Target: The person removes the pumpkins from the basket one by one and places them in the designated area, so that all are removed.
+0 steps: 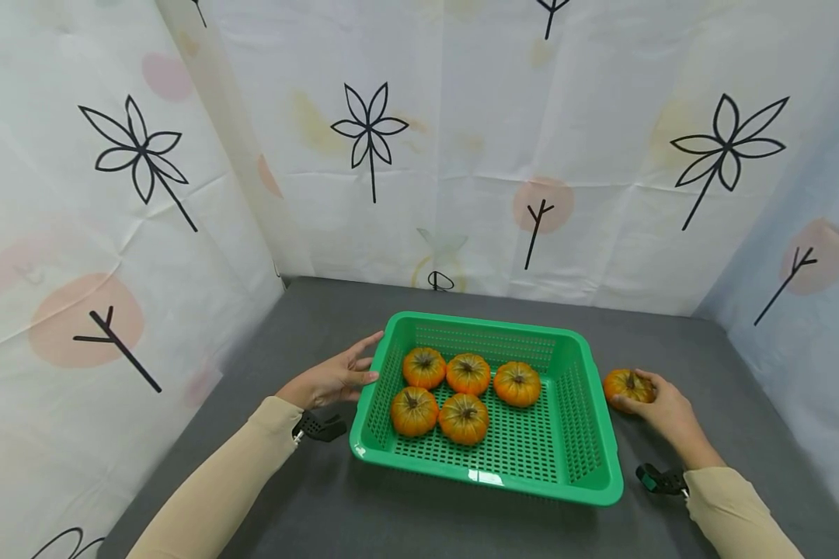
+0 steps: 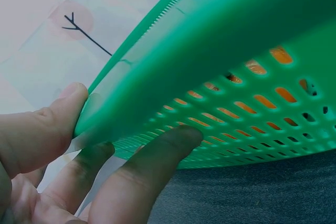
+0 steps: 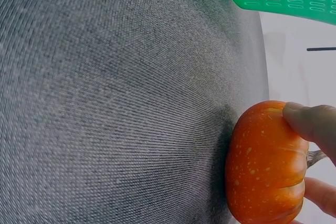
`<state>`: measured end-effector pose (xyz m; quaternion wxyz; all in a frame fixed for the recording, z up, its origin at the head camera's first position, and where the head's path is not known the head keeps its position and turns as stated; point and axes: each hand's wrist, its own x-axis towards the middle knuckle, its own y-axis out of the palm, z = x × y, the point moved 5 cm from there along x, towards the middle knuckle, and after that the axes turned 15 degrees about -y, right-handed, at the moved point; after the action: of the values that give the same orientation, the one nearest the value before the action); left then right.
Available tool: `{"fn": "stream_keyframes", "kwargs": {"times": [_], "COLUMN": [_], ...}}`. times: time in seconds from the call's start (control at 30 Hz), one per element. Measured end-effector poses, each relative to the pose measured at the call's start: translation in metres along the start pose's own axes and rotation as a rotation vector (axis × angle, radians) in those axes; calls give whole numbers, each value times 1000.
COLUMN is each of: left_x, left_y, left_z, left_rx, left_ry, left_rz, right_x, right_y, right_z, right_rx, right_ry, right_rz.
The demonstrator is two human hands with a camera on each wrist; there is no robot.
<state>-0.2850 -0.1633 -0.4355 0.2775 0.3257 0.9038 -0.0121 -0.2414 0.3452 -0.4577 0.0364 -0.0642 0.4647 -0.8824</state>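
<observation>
A green perforated plastic basket (image 1: 485, 477) stands on the dark table, with several small orange pumpkins (image 1: 464, 419) toward its left side. At the basket's left end is my left hand (image 1: 332, 379). In the left wrist view its thumb is at the rim (image 2: 142, 82), and other fingers lie below against the slotted wall. To the right of the basket, my right hand (image 1: 667, 407) grips another small pumpkin (image 1: 625, 382) by its top and sides. This pumpkin (image 3: 265, 166) appears to rest on the table in the right wrist view, its stem partly hidden by the fingers.
Dark grey cloth covers the table (image 1: 308, 497). Pale fabric walls (image 1: 454, 155) with printed flowers and trees enclose the back and both sides. A small black device (image 1: 318, 427) is strapped at the left wrist, and another dark device (image 1: 660, 480) at the right.
</observation>
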Motion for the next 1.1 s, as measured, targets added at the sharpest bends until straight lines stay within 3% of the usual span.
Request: {"fn": "stream_keyframes", "kwargs": {"times": [0.47,0.67,0.87,1.1], "left_x": [2,3,3,2], "left_y": [0,-1,-2,-2], "left_z": [1,2,2,2], "left_rx": [6,10,8,-4], "left_ry": [8,8,5,2], "left_rz": [8,2,3,7], "right_x": [0,0,-3,-8], "right_y": [-2,-12,-32,-55], "right_z": [-3,0,14,44], "right_rx": [-2,-10,11,31], "right_ry": [15,19,34,-11], "right_rz": [-11,-6,15,-37]}}
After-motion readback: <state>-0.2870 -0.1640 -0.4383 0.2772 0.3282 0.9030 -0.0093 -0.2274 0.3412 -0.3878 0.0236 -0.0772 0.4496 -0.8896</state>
